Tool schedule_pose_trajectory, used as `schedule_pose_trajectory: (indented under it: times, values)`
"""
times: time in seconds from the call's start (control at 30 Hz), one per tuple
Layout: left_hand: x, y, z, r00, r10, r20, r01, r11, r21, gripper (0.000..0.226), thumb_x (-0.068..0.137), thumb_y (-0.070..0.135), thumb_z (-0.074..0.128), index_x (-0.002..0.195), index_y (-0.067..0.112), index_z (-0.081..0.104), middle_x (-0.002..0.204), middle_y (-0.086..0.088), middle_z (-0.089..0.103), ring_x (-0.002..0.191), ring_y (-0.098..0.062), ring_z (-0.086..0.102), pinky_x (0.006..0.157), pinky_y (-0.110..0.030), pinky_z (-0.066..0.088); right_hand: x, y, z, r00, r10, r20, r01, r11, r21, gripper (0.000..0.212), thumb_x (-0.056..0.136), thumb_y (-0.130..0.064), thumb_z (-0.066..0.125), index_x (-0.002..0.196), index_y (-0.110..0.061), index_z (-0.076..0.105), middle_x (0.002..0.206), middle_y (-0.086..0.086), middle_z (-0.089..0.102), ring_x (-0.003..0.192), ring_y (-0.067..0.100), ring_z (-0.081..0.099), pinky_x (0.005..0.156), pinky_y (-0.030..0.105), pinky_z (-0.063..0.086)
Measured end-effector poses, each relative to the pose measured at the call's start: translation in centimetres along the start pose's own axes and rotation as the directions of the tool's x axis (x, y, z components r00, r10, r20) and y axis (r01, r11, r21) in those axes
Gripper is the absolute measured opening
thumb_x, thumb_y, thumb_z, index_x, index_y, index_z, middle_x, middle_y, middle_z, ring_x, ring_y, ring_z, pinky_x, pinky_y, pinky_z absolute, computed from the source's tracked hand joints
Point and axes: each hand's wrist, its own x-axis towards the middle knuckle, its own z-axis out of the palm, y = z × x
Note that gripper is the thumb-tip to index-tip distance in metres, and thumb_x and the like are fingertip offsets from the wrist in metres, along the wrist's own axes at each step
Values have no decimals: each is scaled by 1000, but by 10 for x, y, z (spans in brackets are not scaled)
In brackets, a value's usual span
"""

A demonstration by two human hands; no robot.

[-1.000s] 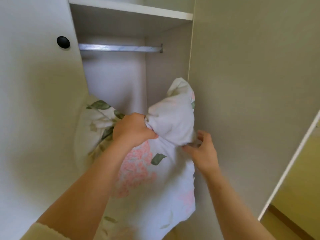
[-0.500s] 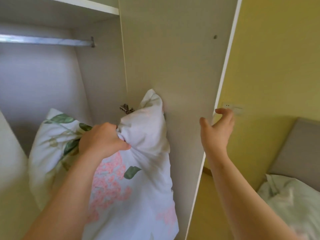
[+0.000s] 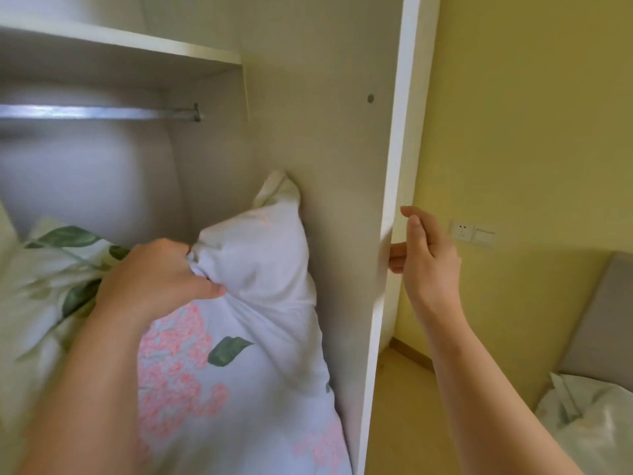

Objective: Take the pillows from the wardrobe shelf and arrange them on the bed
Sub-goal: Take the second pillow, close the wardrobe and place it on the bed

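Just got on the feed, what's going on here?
A person stands at the open wardrobe. The left hand grips a bunched corner of the floral pillow, which rests against the wardrobe door. The right hand hooks its fingers round that door's edge. The pillow has not yet reached the bed at lower right.

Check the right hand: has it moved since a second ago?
Yes. The right hand left the pillow and went rightward across the wardrobe door; its fingers now hook round that door's outer edge.
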Motion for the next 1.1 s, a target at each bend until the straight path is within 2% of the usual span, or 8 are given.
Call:
schedule_pose_trajectory:
  times: [0.1, 0.3, 0.47, 0.57, 0.63, 0.7, 0.83, 1.1]
  values:
    - [-6, -10, -21, 998, -11, -55, 14, 999, 51, 23, 60, 33, 81, 66, 16, 66, 73, -5, 68, 70, -25, 61, 69, -36, 50, 0, -17, 15, 986, -46, 161, 37, 998, 59, 32, 98, -27, 34, 122, -26, 55, 64, 3, 65, 52, 8, 62, 57, 24, 50]
    - [-14, -45, -64, 988, -74, -135, 92, 987, 132, 40, 65, 40, 78, 97, 17, 68, 98, -8, 67, 82, -25, 56, 70, -32, 45, -5, -56, 74, 927, -106, 359, 49, 985, 166, 37, 97, -39, 35, 134, -38, 30, 78, 13, 58, 60, 18, 54, 55, 26, 48]
    - [-20, -75, -98, 966, -99, -239, 144, 973, 179, 41, 68, 40, 75, 97, 13, 67, 97, -11, 68, 89, -31, 61, 76, -36, 48, -6, -91, 111, 928, -231, 292, 123, 931, 345, 48, 96, -32, 39, 138, -46, 18, 89, 0, 52, 58, 14, 51, 60, 29, 47]
    - [-21, -86, -113, 956, -91, -279, 158, 960, 229, 39, 69, 41, 73, 94, 12, 66, 89, -8, 65, 86, -30, 60, 75, -35, 47, -5, -116, 131, 909, -357, 215, 268, 895, 356, 44, 95, -21, 41, 130, -46, 33, 106, -10, 51, 88, 20, 61, 78, 38, 55]
    - [-20, -91, -120, 949, -98, -299, 175, 955, 241, 36, 69, 41, 72, 90, 12, 66, 85, -8, 64, 83, -29, 60, 72, -32, 46, -8, -131, 144, 898, -401, 181, 311, 869, 384, 34, 92, -17, 42, 107, -46, 48, 100, -18, 52, 96, 21, 59, 86, 47, 53]
    - [-18, -95, -127, 944, -98, -316, 184, 950, 253, 30, 68, 41, 73, 83, 15, 65, 82, -7, 64, 82, -29, 61, 70, -32, 45, -14, -141, 158, 897, -400, 186, 287, 849, 443, 28, 88, -16, 45, 92, -43, 51, 92, -18, 52, 88, 21, 57, 82, 45, 54]
    - [-14, -106, -139, 937, -96, -336, 205, 929, 308, 32, 70, 45, 70, 84, 17, 64, 86, -7, 66, 86, -29, 62, 74, -35, 48, -24, -153, 190, 852, -384, 356, 136, 818, 558, 9, 91, -20, 52, 97, -26, 55, 88, -8, 55, 80, 19, 55, 77, 34, 53]
    - [-12, -143, -169, 897, -151, -415, 302, 896, 326, 31, 68, 45, 69, 80, 16, 68, 76, -4, 66, 75, -25, 62, 63, -31, 47, -28, -178, 276, 692, -355, 629, -102, 814, 572, 7, 92, -14, 51, 87, -20, 52, 82, 1, 52, 65, 12, 44, 58, 20, 38]
